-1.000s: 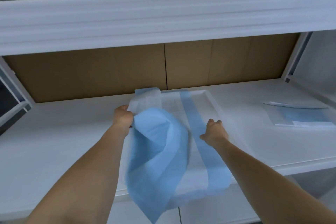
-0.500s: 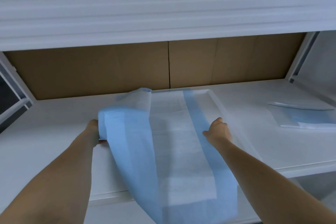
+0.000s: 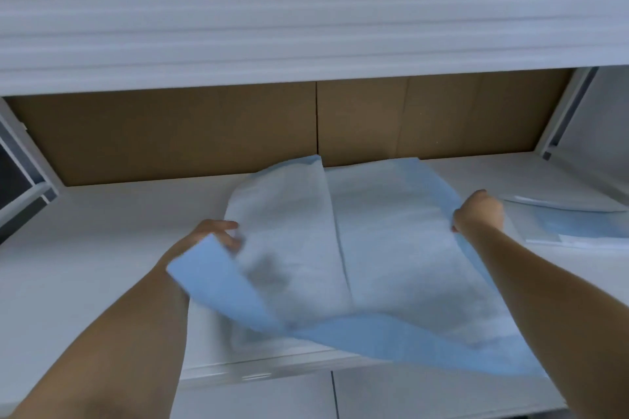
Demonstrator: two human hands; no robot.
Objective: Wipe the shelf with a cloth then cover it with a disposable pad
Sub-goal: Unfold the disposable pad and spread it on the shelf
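Now the soft, quilted white pad (image 3: 391, 248) with thin blue backing lies spread on the smooth white shelf (image 3: 102, 248), its near edge hanging over. Right hand (image 3: 478, 211) pinches its right edge; left hand (image 3: 212, 236), fingers curled, holds the folded-over blue left flap.

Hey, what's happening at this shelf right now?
A person is spreading a blue-and-white disposable pad over the white shelf. The left hand holds the pad's left side, where a blue flap is folded over and lifted; its exact grip is blurred. The right hand grips the pad's right edge. The pad is partly unfolded, its near edge hanging over the shelf's front. A flat clear packet with blue inside lies to the right.
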